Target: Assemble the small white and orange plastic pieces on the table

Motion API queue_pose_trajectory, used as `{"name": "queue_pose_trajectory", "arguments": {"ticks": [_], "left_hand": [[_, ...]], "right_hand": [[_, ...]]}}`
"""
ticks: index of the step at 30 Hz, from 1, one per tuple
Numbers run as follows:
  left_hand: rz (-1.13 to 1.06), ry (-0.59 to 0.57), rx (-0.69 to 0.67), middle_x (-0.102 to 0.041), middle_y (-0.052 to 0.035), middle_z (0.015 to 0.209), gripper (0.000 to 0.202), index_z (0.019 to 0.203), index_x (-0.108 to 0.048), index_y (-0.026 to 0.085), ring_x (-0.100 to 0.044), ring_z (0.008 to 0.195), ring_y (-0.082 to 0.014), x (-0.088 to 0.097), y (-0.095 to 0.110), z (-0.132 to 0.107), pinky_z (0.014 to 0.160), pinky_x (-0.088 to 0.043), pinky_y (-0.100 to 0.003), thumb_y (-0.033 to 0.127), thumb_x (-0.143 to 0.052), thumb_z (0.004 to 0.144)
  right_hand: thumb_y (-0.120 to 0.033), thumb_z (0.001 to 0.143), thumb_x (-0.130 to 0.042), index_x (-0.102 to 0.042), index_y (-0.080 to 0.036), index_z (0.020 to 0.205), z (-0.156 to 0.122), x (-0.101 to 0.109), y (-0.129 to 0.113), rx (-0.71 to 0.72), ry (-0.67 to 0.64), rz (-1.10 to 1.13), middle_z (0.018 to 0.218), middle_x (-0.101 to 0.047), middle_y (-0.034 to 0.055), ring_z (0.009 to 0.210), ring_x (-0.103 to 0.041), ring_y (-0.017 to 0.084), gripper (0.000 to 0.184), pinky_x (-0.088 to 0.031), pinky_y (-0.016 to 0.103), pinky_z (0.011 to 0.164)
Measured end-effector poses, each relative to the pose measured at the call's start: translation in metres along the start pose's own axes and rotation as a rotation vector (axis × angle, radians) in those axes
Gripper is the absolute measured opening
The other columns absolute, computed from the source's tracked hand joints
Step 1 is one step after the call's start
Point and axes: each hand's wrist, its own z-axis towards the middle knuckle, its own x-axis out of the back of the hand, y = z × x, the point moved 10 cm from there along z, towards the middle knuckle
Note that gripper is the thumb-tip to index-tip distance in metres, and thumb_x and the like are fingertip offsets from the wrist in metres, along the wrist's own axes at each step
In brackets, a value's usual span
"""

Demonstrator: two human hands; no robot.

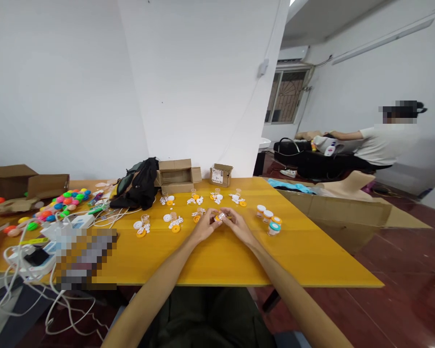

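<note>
My left hand point(204, 225) and my right hand point(238, 224) meet over the yellow table point(221, 256), fingers curled around a small clear cup point(220, 217) with something orange under it. Both hands pinch it from either side. Around them lie several small clear cups, white dice and orange and white lids point(176, 228) in little groups. Closed small containers point(268, 216) with orange, white and teal lids stand just right of my right hand.
A black bag point(139, 186) and open cardboard boxes point(177, 175) sit at the table's far side. Colourful plastic balls point(63, 200), cables and devices crowd the left end. A large cardboard sheet point(348, 212) leans at the right. A person in a white shirt point(384, 142) sits far right.
</note>
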Motion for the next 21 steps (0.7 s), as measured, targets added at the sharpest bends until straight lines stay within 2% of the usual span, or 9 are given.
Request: {"name": "queue_pose_trajectory", "arguments": {"ticks": [3, 7, 11, 14, 21], "left_hand": [[0.024, -0.010, 0.002, -0.070, -0.0051, 0.098, 0.035, 0.106, -0.055, 0.021, -0.065, 0.091, -0.0209, -0.001, 0.001, -0.001, 0.085, -0.049, -0.035, 0.038, -0.069, 0.079], [0.063, -0.021, 0.012, -0.070, -0.0040, 0.093, 0.038, 0.109, -0.056, 0.021, -0.065, 0.090, -0.0215, -0.001, 0.001, -0.002, 0.085, -0.049, -0.035, 0.039, -0.071, 0.078], [-0.026, -0.009, 0.050, -0.070, -0.0065, 0.106, 0.038, 0.106, -0.057, 0.021, -0.064, 0.101, -0.0224, -0.001, -0.001, -0.001, 0.089, -0.049, -0.035, 0.044, -0.069, 0.079], [-0.097, -0.018, 0.073, -0.069, -0.0078, 0.110, 0.039, 0.105, -0.057, 0.021, -0.064, 0.102, -0.0224, -0.003, -0.003, -0.001, 0.090, -0.049, -0.035, 0.047, -0.069, 0.080], [-0.081, 0.018, 0.050, -0.068, -0.0070, 0.106, 0.032, 0.103, -0.060, 0.019, -0.063, 0.098, -0.0208, 0.001, -0.010, 0.002, 0.087, -0.050, -0.035, 0.038, -0.070, 0.079]], "right_hand": [[-0.059, 0.075, -0.064, -0.063, -0.023, 0.103, -0.001, -0.002, 0.004, -0.038, -0.004, -0.010, 0.104, -0.071, 0.0073, 0.096, -0.066, 0.025, 0.045, -0.053, 0.040, 0.086], [-0.062, 0.075, -0.061, -0.063, -0.022, 0.095, -0.001, 0.000, 0.009, -0.077, 0.014, -0.038, 0.094, -0.072, 0.0082, 0.088, -0.067, 0.025, 0.045, -0.055, 0.040, 0.081], [-0.064, 0.073, -0.063, -0.062, -0.023, 0.095, 0.002, 0.003, 0.003, -0.022, 0.015, 0.004, 0.096, -0.072, 0.0075, 0.092, -0.066, 0.025, 0.046, -0.053, 0.041, 0.085], [-0.063, 0.074, -0.061, -0.062, -0.024, 0.098, 0.003, 0.004, -0.001, 0.013, 0.031, 0.022, 0.100, -0.071, 0.0073, 0.097, -0.065, 0.025, 0.046, -0.051, 0.040, 0.088], [-0.063, 0.077, -0.058, -0.060, -0.022, 0.101, 0.000, 0.023, 0.000, -0.003, 0.211, -0.034, 0.096, -0.071, 0.0091, 0.093, -0.065, 0.026, 0.047, -0.052, 0.040, 0.082]]}}
